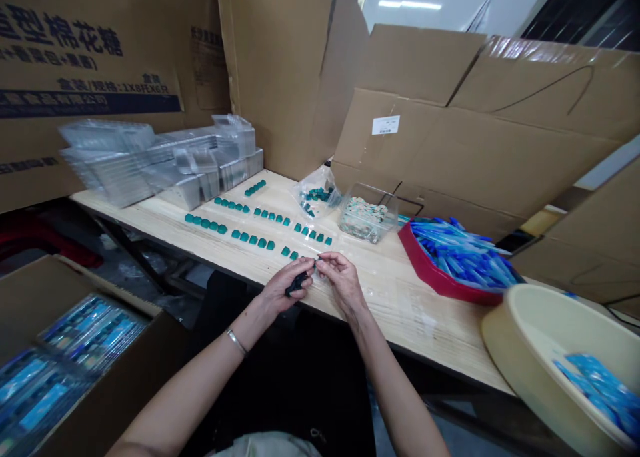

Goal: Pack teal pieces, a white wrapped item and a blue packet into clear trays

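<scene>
My left hand is closed around a dark, lumpy object, mostly covered by the fingers. Its thumb and forefinger meet the fingertips of my right hand, which is closed in a pinch. Whatever small thing lies between the fingertips is too hidden to name. Just beyond the hands, short rows of small dark-green blocks lie on the pale wooden table. Farther back are a clear plastic bag of similar green pieces and a clear plastic box filled with small whitish and green pieces.
Stacked clear plastic trays stand at the back left. On the right are a red tray of blue pen-like sticks and a cream basin with blue packets. An open carton of packed boxes sits lower left. Cardboard walls enclose the back.
</scene>
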### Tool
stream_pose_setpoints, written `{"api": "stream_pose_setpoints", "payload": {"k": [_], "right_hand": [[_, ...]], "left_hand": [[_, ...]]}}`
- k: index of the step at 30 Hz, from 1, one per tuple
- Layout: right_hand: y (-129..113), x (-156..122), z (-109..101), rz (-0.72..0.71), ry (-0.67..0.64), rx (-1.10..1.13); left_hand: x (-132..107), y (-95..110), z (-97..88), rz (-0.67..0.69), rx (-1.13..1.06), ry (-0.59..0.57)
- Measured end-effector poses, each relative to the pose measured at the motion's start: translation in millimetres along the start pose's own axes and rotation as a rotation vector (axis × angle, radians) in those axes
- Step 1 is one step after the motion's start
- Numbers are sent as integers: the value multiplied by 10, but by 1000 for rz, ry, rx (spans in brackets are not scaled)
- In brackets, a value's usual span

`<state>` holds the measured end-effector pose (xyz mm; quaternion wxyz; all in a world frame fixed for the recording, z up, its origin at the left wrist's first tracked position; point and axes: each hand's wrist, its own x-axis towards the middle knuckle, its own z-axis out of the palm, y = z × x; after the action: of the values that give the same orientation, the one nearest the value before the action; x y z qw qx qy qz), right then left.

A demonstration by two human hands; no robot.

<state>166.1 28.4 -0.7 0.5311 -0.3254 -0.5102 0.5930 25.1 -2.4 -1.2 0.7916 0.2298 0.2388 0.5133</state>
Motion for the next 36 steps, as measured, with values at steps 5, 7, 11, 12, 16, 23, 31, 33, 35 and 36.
{"api": "stream_pose_setpoints", "payload": {"k": [5, 7, 11, 12, 16, 23, 31, 33, 35, 36], "right_hand": [[-1, -37, 26, 64, -31, 47], [10, -47, 34, 70, -20, 35], [-10, -47, 3, 29, -2, -208], [-28, -48, -16, -18, -14, -316], [-117, -70, -87, -262, -113, -646], [-152, -90, -110, -272, -118, -665], [-141, 23, -258, -214, -94, -711], [-131, 71, -314, -283, -94, -833], [-101, 114, -357, -325, -132, -937], [-80, 129, -370, -338, -155, -983]], "left_hand": [[-3, -6, 15, 3, -72, -19], [-6, -20, 32, 49, -71, 5], [-7, -57, 23, 58, -58, 77], [-6, -63, 12, 45, -54, 92], [-14, -67, -13, -12, -51, 106], [-57, -84, 49, -12, 57, 70], [-107, -74, 32, 38, 154, 137], [-125, -41, -3, 48, 96, 164], [-136, -12, -40, 35, 28, 187], [-138, 0, -57, 21, -2, 191]]}}
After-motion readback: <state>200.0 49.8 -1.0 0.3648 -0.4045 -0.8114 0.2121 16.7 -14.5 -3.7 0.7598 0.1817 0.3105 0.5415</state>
